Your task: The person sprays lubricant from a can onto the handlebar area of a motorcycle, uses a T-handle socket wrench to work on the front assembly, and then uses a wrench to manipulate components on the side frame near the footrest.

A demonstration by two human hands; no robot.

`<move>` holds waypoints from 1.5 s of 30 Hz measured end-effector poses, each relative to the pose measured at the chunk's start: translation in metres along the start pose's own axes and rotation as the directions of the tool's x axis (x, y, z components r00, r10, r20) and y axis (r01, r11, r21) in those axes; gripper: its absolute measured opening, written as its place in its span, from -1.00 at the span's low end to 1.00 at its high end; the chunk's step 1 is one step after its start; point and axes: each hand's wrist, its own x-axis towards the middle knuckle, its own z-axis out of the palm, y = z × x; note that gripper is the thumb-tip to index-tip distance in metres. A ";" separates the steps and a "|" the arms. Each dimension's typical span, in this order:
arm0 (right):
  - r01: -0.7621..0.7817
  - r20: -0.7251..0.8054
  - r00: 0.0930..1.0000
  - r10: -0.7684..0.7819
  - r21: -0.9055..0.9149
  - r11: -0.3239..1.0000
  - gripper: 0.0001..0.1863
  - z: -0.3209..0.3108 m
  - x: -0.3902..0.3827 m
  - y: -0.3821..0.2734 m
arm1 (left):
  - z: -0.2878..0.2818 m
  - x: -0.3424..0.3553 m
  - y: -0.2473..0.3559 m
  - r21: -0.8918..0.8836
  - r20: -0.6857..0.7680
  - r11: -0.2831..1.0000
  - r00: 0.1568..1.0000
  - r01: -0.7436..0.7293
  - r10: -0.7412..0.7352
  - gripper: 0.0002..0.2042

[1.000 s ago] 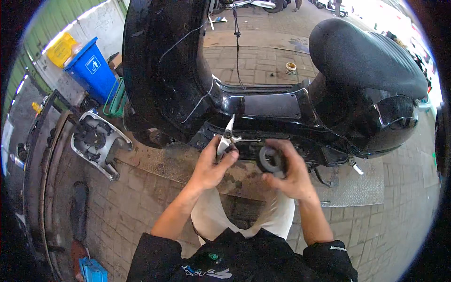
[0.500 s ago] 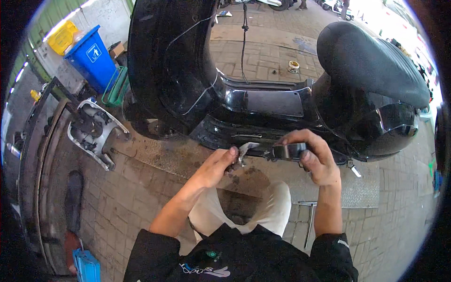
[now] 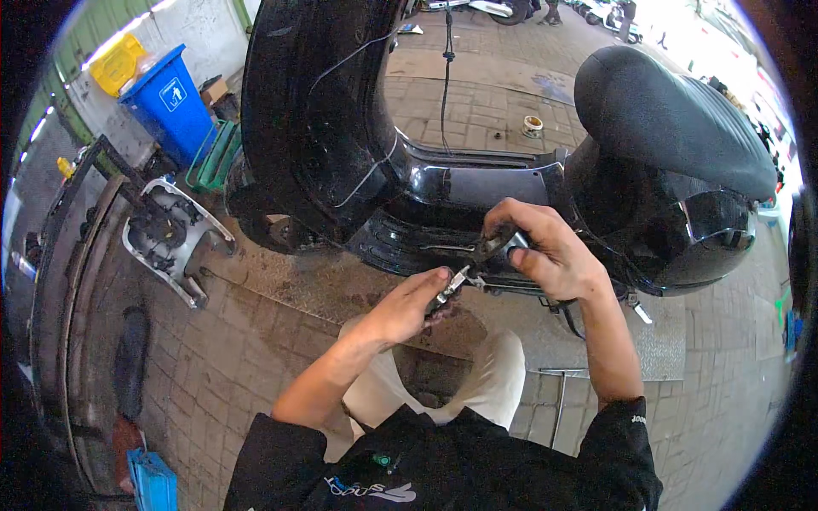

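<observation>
My left hand (image 3: 402, 308) pinches a small silver metal part (image 3: 457, 283) between thumb and fingers, just in front of the scooter's footboard. My right hand (image 3: 552, 254) curls round a shiny black roll (image 3: 515, 242) that looks like tape. Its dark lower end comes down close to the silver part; whether the two touch I cannot tell. Behind both hands stands a black scooter (image 3: 477, 186), its seat (image 3: 673, 119) to the right and its tall front shield (image 3: 315, 111) to the left.
A pale scooter panel (image 3: 177, 243) lies at the left by a dark metal frame (image 3: 81, 281). Beyond it stand a blue bin (image 3: 175, 106) and a green crate (image 3: 213, 157). A blue box (image 3: 153, 481) sits at lower left. A T-shaped metal tool (image 3: 560, 409) lies near my right forearm.
My right hand has tipped the black roll and moved it up and left, closer to the silver part. My left hand has shifted slightly right, and the silver part is turned differently.
</observation>
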 end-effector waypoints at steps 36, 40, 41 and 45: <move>-0.021 0.033 0.999 0.027 -0.160 0.987 -0.69 0.007 -0.003 -0.010 | 0.011 0.005 -0.017 0.405 -0.168 0.858 0.896 -0.317 0.411 -0.70; -0.101 0.049 0.994 0.100 0.023 0.995 -0.69 0.007 -0.008 0.001 | 0.006 0.003 -0.029 0.412 -0.104 0.847 0.906 -0.335 0.410 -0.84; -0.055 0.027 0.998 0.053 0.087 0.995 -0.74 0.009 -0.010 0.005 | 0.008 0.002 -0.030 0.411 -0.102 0.847 0.906 -0.337 0.410 -0.84; -0.064 -0.027 0.997 0.073 0.245 0.967 -0.77 0.024 -0.019 0.025 | 0.015 0.005 -0.028 0.471 -0.092 0.700 0.759 -0.537 0.645 -0.79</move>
